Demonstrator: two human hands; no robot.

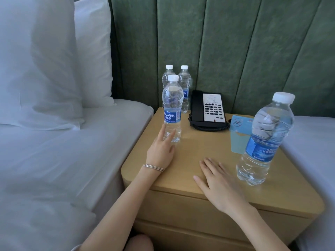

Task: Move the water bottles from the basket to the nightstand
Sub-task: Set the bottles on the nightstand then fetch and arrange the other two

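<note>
Several clear water bottles with white caps and blue labels stand upright on the light wooden nightstand (199, 145). Two bottles (184, 82) stand at the back left, near the green headboard. A third bottle (172, 105) stands in front of them. My left hand (161, 149), with a thin bracelet on its wrist, has straight fingers touching that bottle's base. A fourth bottle (264, 140) stands near the right edge. My right hand (217, 182) lies flat and open on the nightstand top, left of the fourth bottle and apart from it. No basket is in view.
A black desk telephone (208, 111) with a white keypad panel sits at the back middle. A pale blue card (239, 134) stands behind the right bottle. White beds flank the nightstand, with pillows (45, 60) at the left.
</note>
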